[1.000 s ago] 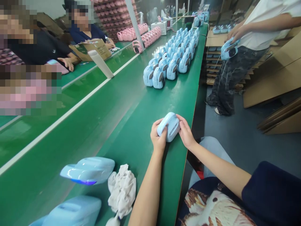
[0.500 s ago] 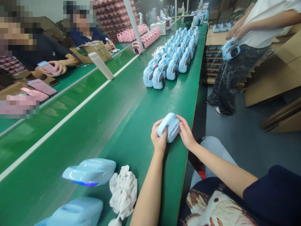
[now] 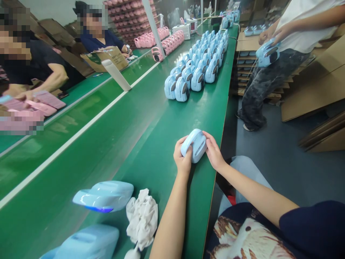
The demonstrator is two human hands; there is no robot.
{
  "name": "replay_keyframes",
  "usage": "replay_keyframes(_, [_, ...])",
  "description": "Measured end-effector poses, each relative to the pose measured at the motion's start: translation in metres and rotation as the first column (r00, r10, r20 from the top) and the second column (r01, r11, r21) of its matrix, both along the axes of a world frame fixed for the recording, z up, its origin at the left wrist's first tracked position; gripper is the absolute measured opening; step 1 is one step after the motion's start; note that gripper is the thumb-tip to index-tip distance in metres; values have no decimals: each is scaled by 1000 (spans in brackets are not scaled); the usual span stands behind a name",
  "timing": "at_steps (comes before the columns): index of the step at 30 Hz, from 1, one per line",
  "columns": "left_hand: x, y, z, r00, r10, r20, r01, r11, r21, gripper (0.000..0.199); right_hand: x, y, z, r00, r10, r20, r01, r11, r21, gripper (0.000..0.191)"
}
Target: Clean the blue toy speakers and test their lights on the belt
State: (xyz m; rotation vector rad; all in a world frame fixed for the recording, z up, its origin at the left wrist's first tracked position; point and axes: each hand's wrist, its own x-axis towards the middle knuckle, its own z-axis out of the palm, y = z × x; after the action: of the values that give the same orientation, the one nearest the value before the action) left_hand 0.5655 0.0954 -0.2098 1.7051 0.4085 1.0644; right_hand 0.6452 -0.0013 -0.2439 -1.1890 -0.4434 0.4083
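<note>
A glossy light-blue device [image 3: 198, 145] with a curved handle is held between both hands, over the green table [image 3: 151, 158] near its right edge. My left hand [image 3: 182, 158] wraps its left side, with the thumb at the handle. On the right side, my right hand [image 3: 213, 150] presses its fingers against the casing. A crumpled white cloth [image 3: 142, 218] lies to the left of my left forearm. Beside the cloth are a blue device [image 3: 106, 196] and, at the bottom edge, another blue device [image 3: 88, 242].
Rows of blue devices [image 3: 198, 79] stand farther up the table, with pink devices [image 3: 172, 44] to their left. A white post [image 3: 115, 75] leans over the belt. Two people sit across at the left; a person at the right holds a blue device [image 3: 268, 54].
My hands and the held device look almost unchanged. The near-left person's hands have moved down to the pink items. At the right, the standing person's blue device has shifted and turned slightly.
</note>
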Motion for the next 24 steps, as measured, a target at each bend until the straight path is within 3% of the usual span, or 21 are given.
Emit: replay_keyframes(24, [0, -1, 1, 1000, -4, 14, 4, 1000, 4, 19, 1, 0, -4, 1000, 10, -24, -9, 999, 44, 39])
